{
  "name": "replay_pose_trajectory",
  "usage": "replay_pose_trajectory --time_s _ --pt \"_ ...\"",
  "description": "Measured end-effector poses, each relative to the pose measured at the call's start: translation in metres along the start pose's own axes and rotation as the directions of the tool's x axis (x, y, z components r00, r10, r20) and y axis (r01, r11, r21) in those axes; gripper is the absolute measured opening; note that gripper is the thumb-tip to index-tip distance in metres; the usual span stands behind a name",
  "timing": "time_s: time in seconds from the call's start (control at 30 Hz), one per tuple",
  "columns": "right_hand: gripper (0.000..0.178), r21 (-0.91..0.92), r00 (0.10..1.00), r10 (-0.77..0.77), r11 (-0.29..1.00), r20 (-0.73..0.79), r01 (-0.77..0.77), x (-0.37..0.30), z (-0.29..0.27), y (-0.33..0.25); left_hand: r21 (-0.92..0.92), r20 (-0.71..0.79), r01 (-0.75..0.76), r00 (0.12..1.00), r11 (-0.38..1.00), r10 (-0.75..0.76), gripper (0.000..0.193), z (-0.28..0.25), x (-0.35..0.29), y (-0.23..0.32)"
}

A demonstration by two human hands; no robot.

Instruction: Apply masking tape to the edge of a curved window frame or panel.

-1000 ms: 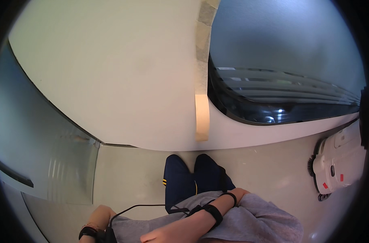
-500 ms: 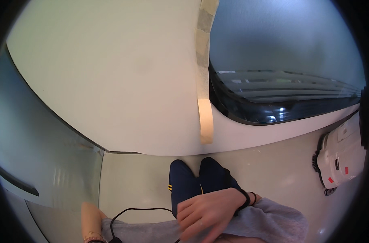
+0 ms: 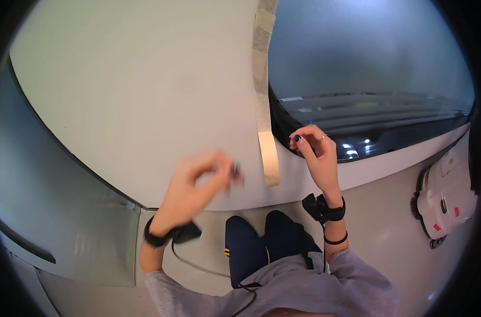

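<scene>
My left hand (image 3: pixel 190 182) is raised over the front part of a large white panel (image 3: pixel 145 105), smeared by motion. Its thumb and fingertips meet in a pinch around a small dark spot, which may be a nail or a tiny object. Farther right, my right hand (image 3: pixel 320 153) hovers by the lower corner of a dark-edged glass pane (image 3: pixel 367 63), thumb and fingers curled together. A dark spot shows at its thumb tip too; whether anything is held is unclear. Between the hands, a strip of beige tape (image 3: pixel 269 158) runs down the panel beside the glass.
Black straps with small boxes (image 3: pixel 187 231) sit on both wrists, and a cable hangs from the left one. A white wheeled machine (image 3: pixel 449 198) with a round brush stands on the floor at the right. Frosted glass (image 3: pixel 82 211) with a dark handle borders the left.
Both hands have risen from near my body to the panel's front part. My right hand went up and rightward from my lap; my left came in from the lower left.
</scene>
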State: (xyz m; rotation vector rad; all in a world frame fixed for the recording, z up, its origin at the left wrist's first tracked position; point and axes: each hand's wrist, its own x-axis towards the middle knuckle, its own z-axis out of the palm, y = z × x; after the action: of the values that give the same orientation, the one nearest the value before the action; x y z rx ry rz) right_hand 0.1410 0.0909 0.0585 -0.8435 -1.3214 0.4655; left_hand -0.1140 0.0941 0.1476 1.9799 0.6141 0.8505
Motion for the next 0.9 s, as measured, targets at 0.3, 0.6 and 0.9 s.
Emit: replay_pose_trajectory --time_s 0.3,0.6,0.9 --pt "0.026 -0.514 0.819 -0.486 0.641 0.304 0.57 0.101 0.0 -0.049 0.083 -0.349 -0.253 0.898 0.964 0.266 0.017 0.038 0.105 -0.071" --pt "0.029 -0.535 0.726 -0.508 0.493 0.463 0.686 0.125 0.01 -0.039 0.089 -0.475 -0.176 0.858 0.98 0.197 0.018 0.047 0.116 -0.067" --pt "0.039 -0.622 0.673 -0.42 0.272 0.609 0.734 0.128 0.018 -0.058 0.13 -0.497 -0.204 0.833 0.97 0.242 0.017 0.042 0.106 -0.071"
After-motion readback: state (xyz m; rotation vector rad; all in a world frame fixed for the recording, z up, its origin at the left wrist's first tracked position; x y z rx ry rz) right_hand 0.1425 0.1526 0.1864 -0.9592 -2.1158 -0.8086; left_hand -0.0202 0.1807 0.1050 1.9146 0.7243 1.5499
